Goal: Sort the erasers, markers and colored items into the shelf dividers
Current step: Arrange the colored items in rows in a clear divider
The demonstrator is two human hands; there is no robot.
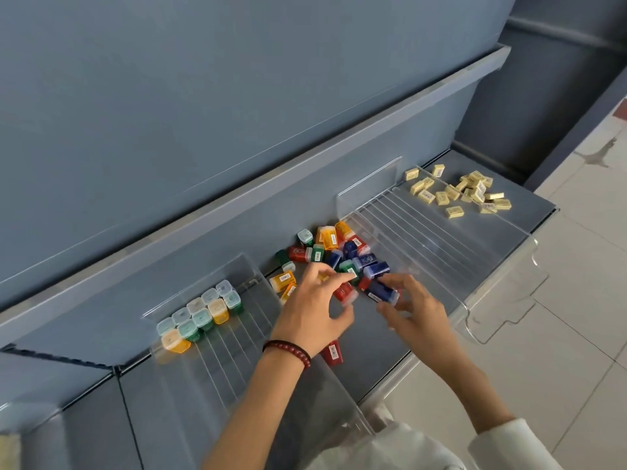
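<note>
A pile of small red, blue, green and yellow boxes (334,256) lies on the grey shelf (359,330) between two clear dividers. My left hand (310,310) reaches over the pile with its fingers spread. A blurred red box (344,293) lies between its index finger and thumb, and the thumb stays apart from it. My right hand (415,313) grips a blue box (381,292) at the pile's near right edge. Several green and yellow boxes (200,317) with pale lids stand in rows in the left divider tray (220,368). One more red box (332,352) lies under my left wrist.
Several pale yellow erasers (464,195) lie scattered at the shelf's far right end. A ribbed clear divider tray (424,239) sits between them and the pile. A clear front lip (502,310) edges the shelf, with tiled floor (559,334) to its right. An upper shelf (305,157) overhangs.
</note>
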